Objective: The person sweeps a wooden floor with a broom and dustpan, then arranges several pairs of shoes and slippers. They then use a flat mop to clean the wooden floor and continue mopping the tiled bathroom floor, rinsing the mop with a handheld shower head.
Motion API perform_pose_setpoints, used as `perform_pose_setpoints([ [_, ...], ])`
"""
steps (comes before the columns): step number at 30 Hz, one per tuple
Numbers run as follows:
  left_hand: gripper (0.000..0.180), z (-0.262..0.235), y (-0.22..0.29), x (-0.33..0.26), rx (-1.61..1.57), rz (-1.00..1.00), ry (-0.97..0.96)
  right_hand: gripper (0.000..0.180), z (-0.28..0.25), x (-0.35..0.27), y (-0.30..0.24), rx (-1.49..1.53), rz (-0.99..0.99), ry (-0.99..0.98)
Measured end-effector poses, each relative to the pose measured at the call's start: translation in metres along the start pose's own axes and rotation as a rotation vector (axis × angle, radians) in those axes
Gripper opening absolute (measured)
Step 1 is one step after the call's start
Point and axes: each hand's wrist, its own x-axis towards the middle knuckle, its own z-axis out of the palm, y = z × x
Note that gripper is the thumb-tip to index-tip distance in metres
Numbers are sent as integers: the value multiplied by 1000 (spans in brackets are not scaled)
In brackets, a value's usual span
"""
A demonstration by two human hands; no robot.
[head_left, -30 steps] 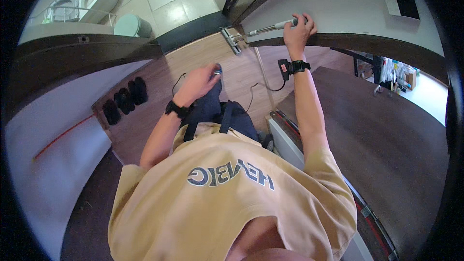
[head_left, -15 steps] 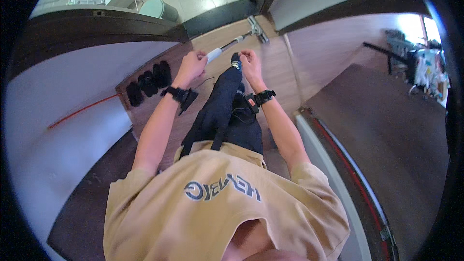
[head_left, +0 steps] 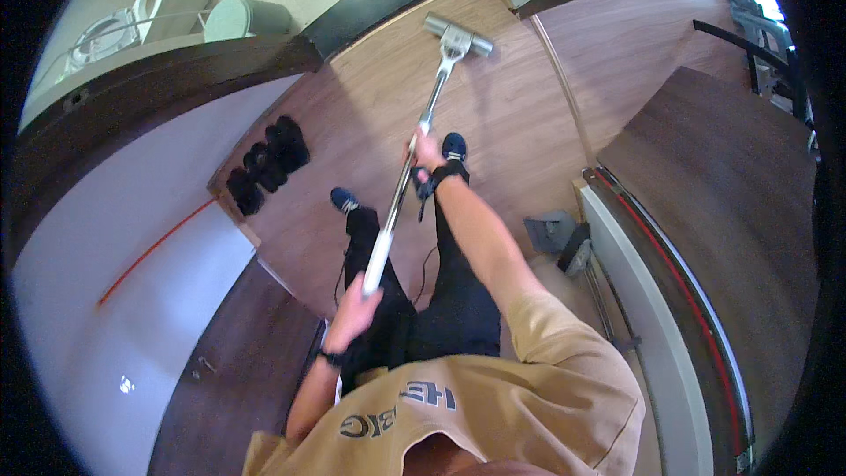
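Note:
A long-handled mop (head_left: 404, 189) runs from near my waist out over the wooden floor. Its wide silver head (head_left: 467, 38) lies flat-side across the floor, close to a doorway's dark threshold. My left hand (head_left: 355, 310) is closed round the white grip at the mop's near end. Farther up, my right hand (head_left: 426, 150) wraps the metal shaft just below the head's stem. Beneath the shaft are my legs in dark trousers and my dark blue shoes (head_left: 454, 146). The mop's underside is hidden.
Several black slippers (head_left: 268, 165) line the left wall. Beyond the threshold (head_left: 374, 2) are a white toilet (head_left: 173, 4) and a pale green bin (head_left: 238, 19). A grey dustpan (head_left: 551, 231) lies at right, beside a white panel edge (head_left: 648, 335). A dark brown board (head_left: 714, 203) fills the right.
My right hand, earlier off the mop, now grips its shaft. My left hand has drawn back toward my body with the handle. My feet are now farther apart.

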Motion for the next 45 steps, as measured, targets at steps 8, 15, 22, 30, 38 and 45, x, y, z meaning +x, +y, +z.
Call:
perform_pose_setpoints([
  [8,24,-28,-135,33,227,-8,97,62,68,-12,114,179,46,263],
  [15,25,-1,-94,201,64,186,32,74,-12,132,-2,-398,-237,436],
  [22,29,-106,-228,169,166,211,185,71,134,91,111,-230,-290,537],
  [30,28,-316,-465,38,649,-379,474,50,421,-1,352,206,160,357],
  [38,16,-259,-309,197,672,9,410,68,279,108,178,-128,-152,353],
  [45,19,-142,-226,227,486,172,264,68,146,142,104,-177,-186,511],
])
